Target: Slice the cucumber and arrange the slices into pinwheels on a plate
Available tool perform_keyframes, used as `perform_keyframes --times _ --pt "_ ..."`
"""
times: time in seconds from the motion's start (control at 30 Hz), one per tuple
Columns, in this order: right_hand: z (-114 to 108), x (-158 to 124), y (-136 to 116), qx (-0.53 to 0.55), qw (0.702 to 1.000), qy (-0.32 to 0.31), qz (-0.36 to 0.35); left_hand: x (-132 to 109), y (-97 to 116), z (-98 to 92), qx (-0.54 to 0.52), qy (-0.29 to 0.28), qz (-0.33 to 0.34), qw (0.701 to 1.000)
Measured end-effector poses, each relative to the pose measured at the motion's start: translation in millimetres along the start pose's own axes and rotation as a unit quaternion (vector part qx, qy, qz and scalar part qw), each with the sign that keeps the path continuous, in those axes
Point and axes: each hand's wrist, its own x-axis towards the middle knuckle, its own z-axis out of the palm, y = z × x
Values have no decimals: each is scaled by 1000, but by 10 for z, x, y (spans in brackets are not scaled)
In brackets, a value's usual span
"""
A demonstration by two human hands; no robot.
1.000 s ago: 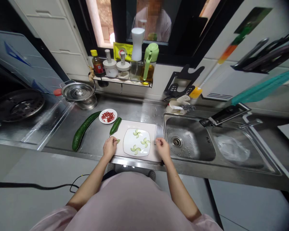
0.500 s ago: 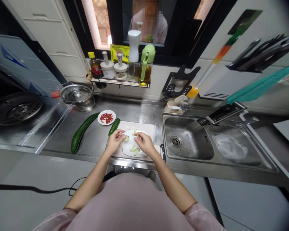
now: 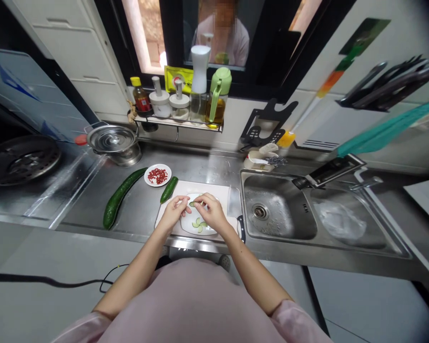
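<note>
Over a white plate, both my hands meet close together. My right hand pinches a thin cucumber slice, green rind showing. Just left of that slice, my left hand has its thumb and fingers pinched together; whatever is between them is too small to make out. Several cucumber slices lie fanned out on the near part of the plate, while its far part is mostly behind my fingers. Beneath the plate is a pale cutting board, with a knife at its right side.
A cut cucumber piece, a small dish of red bits and a long cucumber lie to the left. Farther left stands a steel pot. The sink is at right. Bottles line the wall rack.
My hands have come closer together over the plate. The slice that was at my left fingertips now shows at my right fingertips, tilted more edge-on.
</note>
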Motion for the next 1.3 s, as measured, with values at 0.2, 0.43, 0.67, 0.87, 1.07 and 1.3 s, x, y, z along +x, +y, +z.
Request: perform_keyframes --times 0.2,0.43,0.67,0.87,1.07,1.3 --pt "-23 16 12 -12 999 -4 -43 -18 124 41 -120 -27 -82 989" --pt "-32 10 51 -28 998 -23 -51 -2 156 45 -112 -2 -62 992" --pt "12 22 57 -20 999 -34 13 68 39 39 -46 21 20 999" --pt "137 23 190 6 997 -30 74 158 -91 0 -20 17 63 998" --pt "272 31 372 29 989 -62 133 274 -277 -58 -14 13 59 998" --pt "481 40 605 12 971 -142 191 482 -716 -180 28 25 43 998"
